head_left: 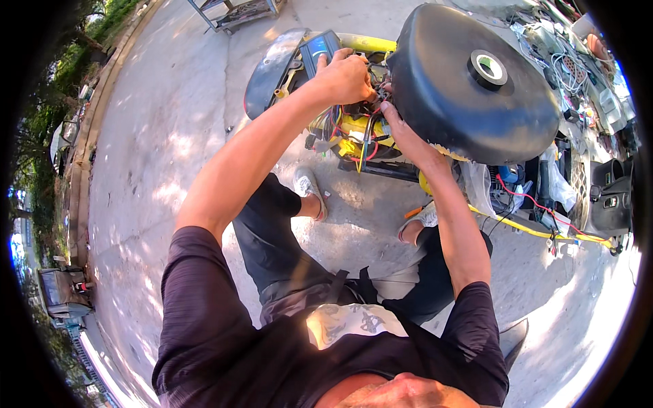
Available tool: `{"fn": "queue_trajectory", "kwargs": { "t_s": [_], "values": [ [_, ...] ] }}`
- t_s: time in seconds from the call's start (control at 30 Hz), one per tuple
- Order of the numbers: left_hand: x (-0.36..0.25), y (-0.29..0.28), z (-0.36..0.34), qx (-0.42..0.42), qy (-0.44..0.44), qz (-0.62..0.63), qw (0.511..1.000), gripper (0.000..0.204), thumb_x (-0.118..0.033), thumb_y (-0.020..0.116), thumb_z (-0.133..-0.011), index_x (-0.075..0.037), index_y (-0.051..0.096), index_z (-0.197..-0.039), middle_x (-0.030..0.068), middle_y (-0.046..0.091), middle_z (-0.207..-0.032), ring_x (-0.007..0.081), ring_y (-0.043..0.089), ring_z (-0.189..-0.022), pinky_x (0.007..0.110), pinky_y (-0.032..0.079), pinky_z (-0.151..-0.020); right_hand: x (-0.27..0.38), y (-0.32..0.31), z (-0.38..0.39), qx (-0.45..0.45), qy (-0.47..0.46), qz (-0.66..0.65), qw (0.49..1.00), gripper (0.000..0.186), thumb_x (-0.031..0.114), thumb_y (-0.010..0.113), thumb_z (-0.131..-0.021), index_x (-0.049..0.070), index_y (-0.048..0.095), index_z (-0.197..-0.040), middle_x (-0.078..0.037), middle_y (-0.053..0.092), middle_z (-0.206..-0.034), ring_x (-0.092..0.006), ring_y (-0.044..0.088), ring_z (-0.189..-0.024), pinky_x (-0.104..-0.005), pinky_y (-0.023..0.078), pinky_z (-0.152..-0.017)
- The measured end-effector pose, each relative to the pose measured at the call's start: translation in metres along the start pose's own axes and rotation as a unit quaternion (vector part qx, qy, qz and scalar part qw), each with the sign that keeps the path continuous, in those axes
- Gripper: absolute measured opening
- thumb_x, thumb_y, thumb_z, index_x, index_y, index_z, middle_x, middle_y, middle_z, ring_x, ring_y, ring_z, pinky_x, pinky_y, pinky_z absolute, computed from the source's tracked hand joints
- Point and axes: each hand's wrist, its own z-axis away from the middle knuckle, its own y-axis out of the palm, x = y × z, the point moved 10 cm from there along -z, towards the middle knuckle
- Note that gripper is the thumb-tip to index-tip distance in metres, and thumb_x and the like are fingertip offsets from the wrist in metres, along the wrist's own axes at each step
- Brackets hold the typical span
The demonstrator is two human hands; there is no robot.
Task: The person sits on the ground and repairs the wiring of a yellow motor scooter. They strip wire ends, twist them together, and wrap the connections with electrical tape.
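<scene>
A scooter with a yellow frame (pixel 367 43) stands in front of me, its wide black seat (pixel 435 61) at the right. Beside the seat's left edge, my left hand (pixel 343 78) is bent over a tangle of thin wires (pixel 381 95), fingertips pinched together among them. My right hand (pixel 403 132) reaches up from below, its thumb against the same wires; its other fingers are mostly hidden. The two hands almost meet there. Just left of my left hand is a blue and dark box (pixel 320 49). More coloured wires (pixel 335 122) hang below my left wrist.
A black tape roll (pixel 487 69) lies on the seat. At the right are heaped cables and parts (pixel 571 75), a red wire (pixel 527 195) and a black plastic piece (pixel 609 197). An orange handle (pixel 413 212) lies by my right shoe. A metal cart (pixel 238 12) stands far off.
</scene>
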Motion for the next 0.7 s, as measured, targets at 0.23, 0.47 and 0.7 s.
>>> {"fn": "queue_trajectory", "kwargs": {
  "t_s": [0.23, 0.47, 0.7],
  "values": [
    [-0.003, -0.020, 0.039, -0.167, 0.115, 0.109, 0.973, 0.022, -0.023, 0.082, -0.090, -0.003, 0.082, -0.099, 0.0185, 0.061, -0.151, 0.0415, 0.044, -0.148, 0.048, 0.036, -0.124, 0.001, 0.001, 0.008, -0.036, 0.020, -0.028, 0.999, 0.024, 0.022, 0.069, -0.106, 0.004, 0.072, -0.123, -0.011, 0.075, -0.119, -0.0252, 0.069, -0.111, -0.0418, 0.052, -0.101],
    [-0.012, -0.028, 0.088, -0.223, 0.075, 0.218, 0.947, 0.019, -0.016, 0.078, -0.096, -0.002, 0.077, -0.109, 0.0089, 0.073, -0.117, 0.0264, 0.066, -0.108, 0.040, 0.052, -0.095, -0.014, 0.013, 0.010, -0.071, 0.056, -0.104, 0.990, 0.018, 0.018, 0.070, -0.106, 0.002, 0.072, -0.114, -0.007, 0.074, -0.112, -0.0194, 0.067, -0.103, -0.0389, 0.053, -0.097],
    [-0.004, -0.013, 0.094, -0.185, -0.009, 0.378, 0.907, 0.016, -0.013, 0.076, -0.100, 0.000, 0.076, -0.110, 0.0002, 0.070, -0.086, 0.0074, 0.060, -0.079, 0.029, 0.049, -0.069, -0.008, 0.014, 0.015, -0.035, 0.100, -0.108, 0.988, 0.034, 0.032, 0.063, -0.109, 0.004, 0.072, -0.127, -0.011, 0.076, -0.119, -0.0257, 0.070, -0.109, -0.0410, 0.051, -0.102]
  ]
}}
